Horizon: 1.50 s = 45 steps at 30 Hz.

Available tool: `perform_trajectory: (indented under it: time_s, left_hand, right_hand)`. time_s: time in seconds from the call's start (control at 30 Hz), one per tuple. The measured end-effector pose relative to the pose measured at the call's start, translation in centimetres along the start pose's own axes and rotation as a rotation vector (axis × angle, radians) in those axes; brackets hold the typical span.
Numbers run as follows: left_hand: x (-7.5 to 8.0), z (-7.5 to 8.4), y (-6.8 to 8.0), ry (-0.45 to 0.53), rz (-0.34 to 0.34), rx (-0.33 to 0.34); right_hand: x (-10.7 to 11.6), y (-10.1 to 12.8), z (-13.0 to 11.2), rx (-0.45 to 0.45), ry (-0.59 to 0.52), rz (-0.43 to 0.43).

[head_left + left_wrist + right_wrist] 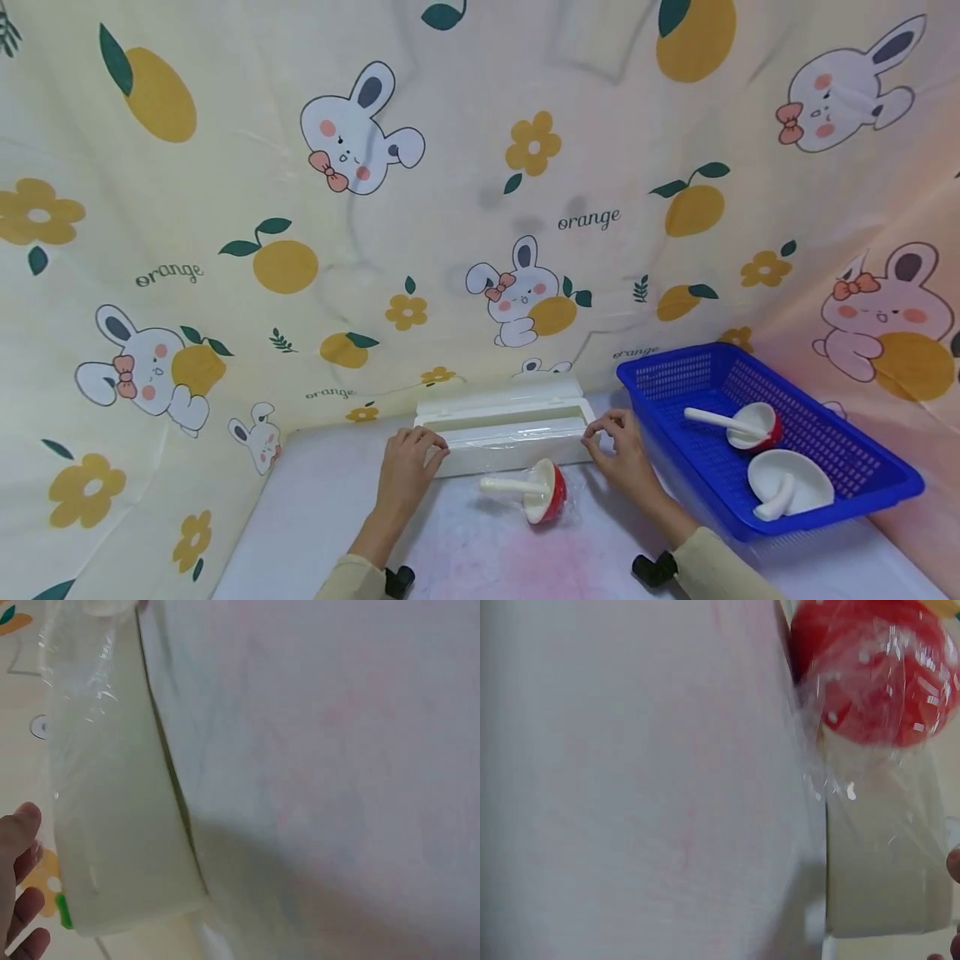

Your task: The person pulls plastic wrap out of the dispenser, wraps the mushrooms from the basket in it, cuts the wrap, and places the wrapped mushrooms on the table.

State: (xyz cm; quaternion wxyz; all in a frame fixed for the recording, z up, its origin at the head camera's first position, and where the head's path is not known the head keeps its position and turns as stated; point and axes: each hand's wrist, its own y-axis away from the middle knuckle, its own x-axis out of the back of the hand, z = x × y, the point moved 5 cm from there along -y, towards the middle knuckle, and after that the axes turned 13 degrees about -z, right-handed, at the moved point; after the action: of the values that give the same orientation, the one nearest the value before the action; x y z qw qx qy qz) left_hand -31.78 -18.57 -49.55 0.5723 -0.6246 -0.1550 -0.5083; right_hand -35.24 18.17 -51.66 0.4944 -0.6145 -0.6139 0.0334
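Note:
A long white cling film box (pixel 468 463) stands at the back of the table, its lid (pixel 502 390) raised. Clear cling film (pixel 105 682) stretches over its front and down onto the table. My left hand (pixel 411 462) pinches the film at the box's left end. At the right end, my right hand (pixel 621 454) pinches the film between thumb and forefinger; only its fingertips show in the right wrist view. Between the hands, in front of the box, a short ladle (pixel 553 492), red outside and white inside, lies on its side with film around it.
To the right stands a blue plastic basket (pixel 892 492). Inside it are another red-and-white ladle (pixel 767 425) and a white ladle (pixel 806 479). A white cloth (pixel 315 483) covers the table, and a patterned curtain (pixel 450 217) hangs close behind the box.

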Motion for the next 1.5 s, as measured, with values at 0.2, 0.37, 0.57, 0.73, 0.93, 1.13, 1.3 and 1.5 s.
perform_trajectory:
  time_s: [0.2, 0.37, 0.57, 0.73, 0.93, 1.13, 1.3, 1.5]
  left_hand:
    - [-0.1, 1.0, 0.2, 0.101, -0.055, -0.015]
    - [-0.8, 2.0, 0.4, 0.264, -0.163, -0.012]
    - [-1.1, 3.9, 0.4, 0.419, -0.232, -0.117]
    - [-1.5, 5.4, 0.6, 0.438, -0.256, -0.195]
    - [-2.0, 6.6, 0.9, 0.388, -0.274, -0.234]
    - [-2.7, 6.6, 1.3, 0.296, -0.316, -0.201]
    - [-3.3, 6.3, 1.2, 0.242, -0.342, -0.167]
    - [-3.8, 6.3, 0.6, 0.258, -0.291, -0.122]
  right_hand:
    - [0.6, 0.9, -1.3, 0.062, -0.044, -0.036]
    - [0.6, 1.9, -2.4, 0.076, -0.154, -0.139]
    - [0.1, 2.9, -3.3, 0.067, -0.275, -0.297]
    - [-0.3, 3.7, -3.8, 0.091, -0.311, -0.369]
    - [-0.6, 4.7, -4.3, 0.171, -0.355, -0.422]
    - [-0.8, 5.2, -4.4, 0.185, -0.421, -0.455]
    - [-1.4, 4.6, -4.2, 0.146, -0.41, -0.424]
    - [-2.4, 3.7, -3.8, 0.053, -0.385, -0.414]
